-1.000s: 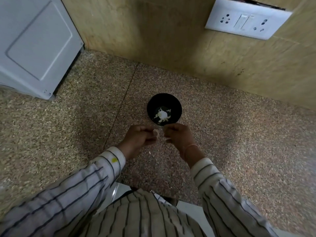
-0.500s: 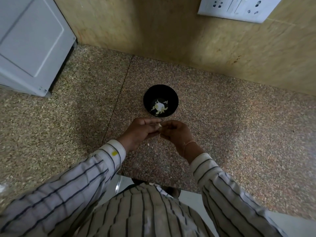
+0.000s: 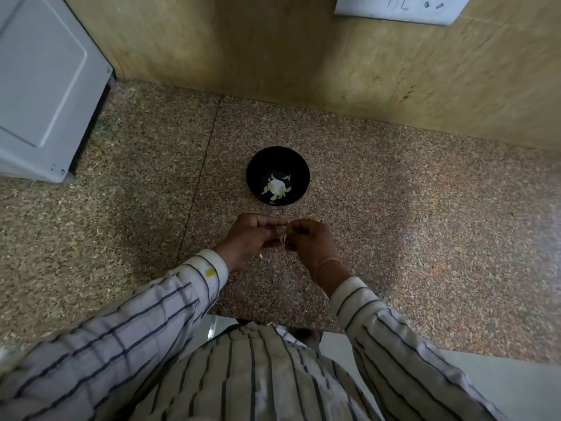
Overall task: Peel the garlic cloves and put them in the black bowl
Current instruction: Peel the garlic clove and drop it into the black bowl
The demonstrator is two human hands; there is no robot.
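Garlic clove (image 3: 283, 238) (pale, papery) pinched between left hand (image 3: 250, 238) and right hand (image 3: 311, 243).

Speckled granite counter (image 3: 425, 238); beige wall (image 3: 243, 41); white switchboard (image 3: 400, 7).

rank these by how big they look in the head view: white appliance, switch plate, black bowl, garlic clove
1. white appliance, largest, even cropped by the frame
2. switch plate and black bowl: visible parts look about alike, and the plate is cropped, so I won't rank them
3. garlic clove, smallest, mostly hidden
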